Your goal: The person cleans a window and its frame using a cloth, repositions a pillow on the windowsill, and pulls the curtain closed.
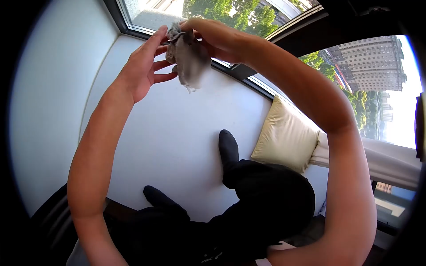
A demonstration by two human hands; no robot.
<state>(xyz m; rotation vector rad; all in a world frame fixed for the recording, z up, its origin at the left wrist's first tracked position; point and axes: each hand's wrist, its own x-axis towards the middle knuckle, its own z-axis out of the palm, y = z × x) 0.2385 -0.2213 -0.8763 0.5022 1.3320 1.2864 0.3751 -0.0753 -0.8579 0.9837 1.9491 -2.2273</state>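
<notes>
A crumpled grey-brown cloth (193, 64) hangs between my two raised hands near the window, its lower part blurred. On its left side is my left hand (148, 66), fingers spread, with the fingertips touching the cloth's edge. My right hand (213, 40) grips the top of the cloth from the right, its fingers partly hidden behind the fabric. Beneath the cloth lies a white ledge surface (168, 133).
A cream cushion (286, 135) leans by the window frame (248, 80) on the right, beside a bundled curtain (386, 159). My feet in dark socks (228, 146) rest on the white surface. A pale wall (53, 88) bounds the left side.
</notes>
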